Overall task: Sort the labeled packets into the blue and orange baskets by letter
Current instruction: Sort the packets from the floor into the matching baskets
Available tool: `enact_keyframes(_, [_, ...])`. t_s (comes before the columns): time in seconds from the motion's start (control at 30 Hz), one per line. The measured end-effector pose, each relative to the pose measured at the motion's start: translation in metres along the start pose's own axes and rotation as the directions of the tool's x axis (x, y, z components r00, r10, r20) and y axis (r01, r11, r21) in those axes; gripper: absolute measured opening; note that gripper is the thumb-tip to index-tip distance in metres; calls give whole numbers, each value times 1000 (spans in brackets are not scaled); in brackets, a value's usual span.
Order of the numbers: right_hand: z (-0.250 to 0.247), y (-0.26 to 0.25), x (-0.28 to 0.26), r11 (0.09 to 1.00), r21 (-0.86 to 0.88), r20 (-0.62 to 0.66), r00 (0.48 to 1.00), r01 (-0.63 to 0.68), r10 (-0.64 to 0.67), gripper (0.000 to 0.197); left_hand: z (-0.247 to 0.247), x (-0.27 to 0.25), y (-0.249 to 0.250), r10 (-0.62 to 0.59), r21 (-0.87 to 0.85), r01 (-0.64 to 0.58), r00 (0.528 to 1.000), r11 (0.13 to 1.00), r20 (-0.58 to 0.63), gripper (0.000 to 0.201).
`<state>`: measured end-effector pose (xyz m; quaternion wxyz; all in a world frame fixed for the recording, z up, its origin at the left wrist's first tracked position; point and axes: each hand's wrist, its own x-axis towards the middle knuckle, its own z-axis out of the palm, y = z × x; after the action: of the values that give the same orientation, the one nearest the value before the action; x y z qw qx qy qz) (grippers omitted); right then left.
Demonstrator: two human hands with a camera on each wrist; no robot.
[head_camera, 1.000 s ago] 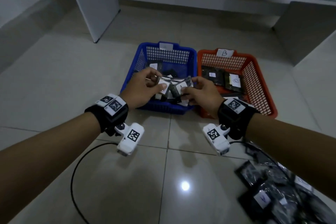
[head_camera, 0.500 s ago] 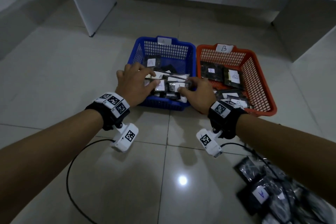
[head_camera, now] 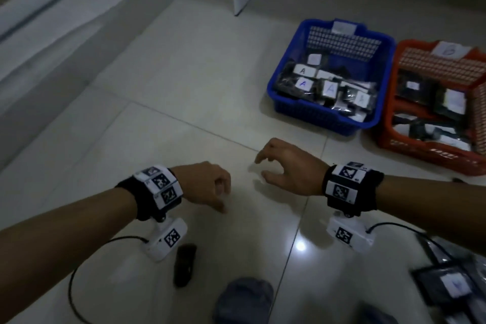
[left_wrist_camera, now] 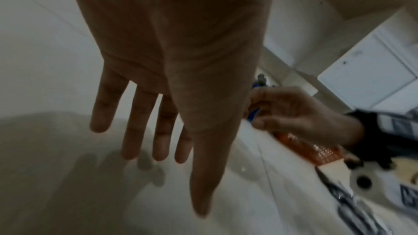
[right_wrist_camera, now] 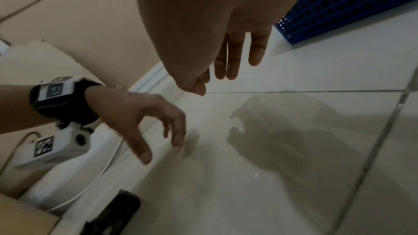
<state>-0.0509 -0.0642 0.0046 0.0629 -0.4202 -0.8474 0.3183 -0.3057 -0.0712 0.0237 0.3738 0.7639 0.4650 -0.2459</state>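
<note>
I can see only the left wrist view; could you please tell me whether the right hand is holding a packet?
Observer: No, the right hand is empty, fingers loose above the floor.
Operator: Are any packets not yet in a basket?
Observer: Yes, a pile of packets lies on the floor by the right forearm.
Operator: And the blue basket?
Observer: The blue basket holds several A-labelled packets.
</note>
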Motion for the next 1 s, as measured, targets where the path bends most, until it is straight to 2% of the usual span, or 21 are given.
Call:
enact_keyframes(0.1, [5,6,1,999,-35,102,994,-42,45,32,39,-15,-9,-99,180,75,987,981,128,58])
enact_keyframes(0.2, [5,15,-6,991,-23,124,983,-131,133,28,56,-24,-10,-136,251,92,977,964,165,62])
enact_keyframes(0.33, [3,23,-18,979,-19,122,971,-203,204,24,64,-30,-2,-138,373,53,969,926,204,60])
enact_keyframes(0.43, [2,27,-28,975,-25,131,966,-222,223,24,70,-32,-3,-122,345,43,970,938,211,56])
enact_keyframes(0.57, [-3,30,-39,971,-31,131,962,-236,238,23,68,-37,-5,-177,263,138,976,955,129,52])
enact_keyframes(0.63, [-5,32,-43,969,-30,126,961,-243,245,23,67,-39,-4,-237,281,199,966,939,107,69])
enact_keyframes(0.7, [-6,34,-46,967,-37,121,960,-252,254,23,65,-43,1,-289,281,239,945,930,154,71])
enact_keyframes(0.87, [-10,35,-50,966,-48,138,956,-255,260,23,64,-45,11,-350,177,305,864,936,362,29])
enact_keyframes(0.93, [-11,36,-50,967,-56,138,957,-249,254,24,61,-44,11,-348,153,312,856,938,382,28])
enact_keyframes(1.0, [-13,39,-51,965,-66,143,955,-253,260,24,58,-44,9,-350,137,322,858,937,377,36])
